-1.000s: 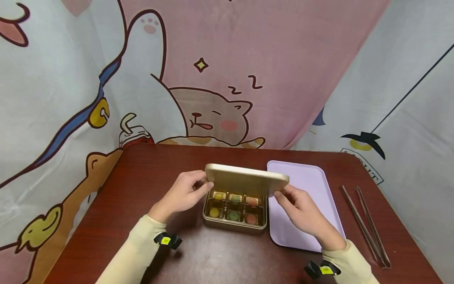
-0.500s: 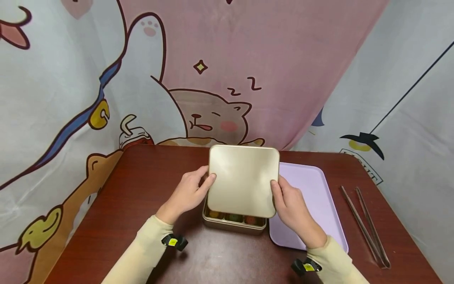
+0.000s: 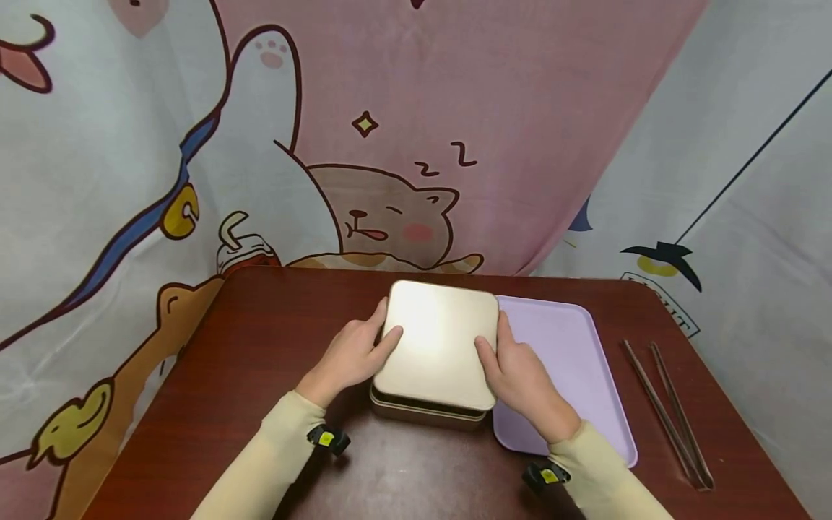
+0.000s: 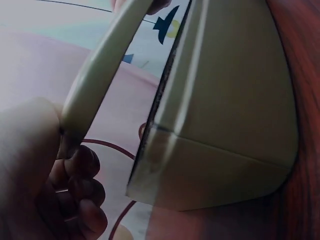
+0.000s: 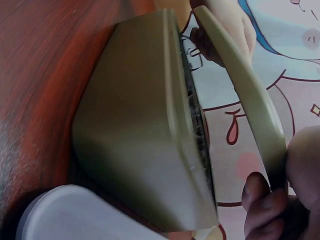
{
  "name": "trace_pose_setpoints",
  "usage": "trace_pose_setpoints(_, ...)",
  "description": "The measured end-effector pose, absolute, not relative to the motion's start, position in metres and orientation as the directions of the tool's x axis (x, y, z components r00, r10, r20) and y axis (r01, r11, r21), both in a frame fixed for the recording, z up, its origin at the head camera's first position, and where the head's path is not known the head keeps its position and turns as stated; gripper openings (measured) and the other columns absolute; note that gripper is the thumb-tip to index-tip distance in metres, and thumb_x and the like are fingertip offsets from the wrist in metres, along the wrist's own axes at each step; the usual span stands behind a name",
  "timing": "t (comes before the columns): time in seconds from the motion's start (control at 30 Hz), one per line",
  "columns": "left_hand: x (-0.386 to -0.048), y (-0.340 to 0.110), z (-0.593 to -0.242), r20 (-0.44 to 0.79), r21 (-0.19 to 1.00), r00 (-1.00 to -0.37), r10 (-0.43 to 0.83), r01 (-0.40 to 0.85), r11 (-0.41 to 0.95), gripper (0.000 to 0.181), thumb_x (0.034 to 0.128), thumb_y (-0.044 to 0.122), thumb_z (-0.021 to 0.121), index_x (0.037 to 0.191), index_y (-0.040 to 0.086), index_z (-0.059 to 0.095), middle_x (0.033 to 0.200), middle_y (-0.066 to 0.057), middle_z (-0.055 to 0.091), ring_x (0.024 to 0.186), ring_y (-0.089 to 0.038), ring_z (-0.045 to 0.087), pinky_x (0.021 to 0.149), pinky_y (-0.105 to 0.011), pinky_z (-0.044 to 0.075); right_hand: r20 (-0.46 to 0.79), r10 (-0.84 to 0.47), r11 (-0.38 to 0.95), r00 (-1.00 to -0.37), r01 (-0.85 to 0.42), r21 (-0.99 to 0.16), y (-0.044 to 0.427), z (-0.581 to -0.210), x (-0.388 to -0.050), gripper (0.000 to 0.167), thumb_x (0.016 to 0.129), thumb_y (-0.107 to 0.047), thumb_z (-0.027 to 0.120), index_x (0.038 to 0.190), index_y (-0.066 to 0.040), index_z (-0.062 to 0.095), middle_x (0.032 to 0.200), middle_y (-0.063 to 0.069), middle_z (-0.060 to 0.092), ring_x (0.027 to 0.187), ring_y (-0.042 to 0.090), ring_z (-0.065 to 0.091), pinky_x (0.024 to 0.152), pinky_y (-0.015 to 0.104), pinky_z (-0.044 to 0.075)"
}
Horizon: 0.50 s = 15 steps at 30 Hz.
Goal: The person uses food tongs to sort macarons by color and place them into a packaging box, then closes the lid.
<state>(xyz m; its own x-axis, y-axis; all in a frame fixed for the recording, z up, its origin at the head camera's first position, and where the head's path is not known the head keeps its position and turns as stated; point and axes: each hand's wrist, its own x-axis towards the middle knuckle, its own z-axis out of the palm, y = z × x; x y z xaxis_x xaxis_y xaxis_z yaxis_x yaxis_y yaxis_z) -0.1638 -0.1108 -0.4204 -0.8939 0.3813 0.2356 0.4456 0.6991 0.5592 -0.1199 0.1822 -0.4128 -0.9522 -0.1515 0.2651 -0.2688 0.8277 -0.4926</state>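
A pale gold tin lid point(image 3: 438, 343) hangs just above its tin box point(image 3: 425, 414), nearly level. Both wrist views show a gap between lid point(image 4: 97, 75) and box point(image 5: 130, 120). With the thumb on top and fingers curled beneath, my left hand point(image 3: 347, 357) grips the lid's left edge. The right hand point(image 3: 526, 375) grips the opposite edge the same way. In the head view the lid hides the box's contents; only the front wall and a thin dark slit show.
A lilac tray point(image 3: 565, 361) lies right of the box, close to it. Metal tongs point(image 3: 672, 419) rest farther right on the brown table point(image 3: 273, 318). A printed cloth point(image 3: 520, 108) hangs behind the table's far edge.
The lid has tipped from standing upright to nearly flat and come down over the box, covering the small round sweets seen inside earlier. Both hands moved with it.
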Motion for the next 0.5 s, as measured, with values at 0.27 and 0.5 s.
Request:
trace_pose_setpoints(0.27, -0.166, -0.110, -0.432, 0.145, 0.525, -0.913, 0.380, 0.397, 0.753, 0.074, 0.1085, 0.045, 0.049, 0.161, -0.005, 0.033, 0.067, -0.007, 0.059, 0.075, -0.025, 0.069, 0.074, -0.045, 0.058, 0.132, -0.166, 0.867, -0.977, -0.209, -0.452, 0.182, -0.424, -0.124, 0.080, 0.110, -0.038, 0.049, 0.155, 0.022, 0.020, 0.116, 0.047, 0.063, 0.099, 0.050, 0.072, 0.082, 0.060, 0.058)
trace_pose_setpoints(0.5, -0.170, -0.111, -0.440, 0.132, 0.493, -0.917, 0.376, 0.389, 0.778, 0.072, 0.1081, 0.044, 0.050, 0.157, -0.007, 0.040, 0.082, -0.017, 0.069, 0.082, -0.027, 0.071, 0.072, -0.045, 0.059, 0.071, -0.160, 0.878, -0.985, -0.175, -0.446, 0.180, -0.430, -0.129, 0.085, 0.109, -0.043, 0.050, 0.155, 0.023, 0.021, 0.123, 0.047, 0.061, 0.103, 0.050, 0.071, 0.085, 0.060, 0.057)
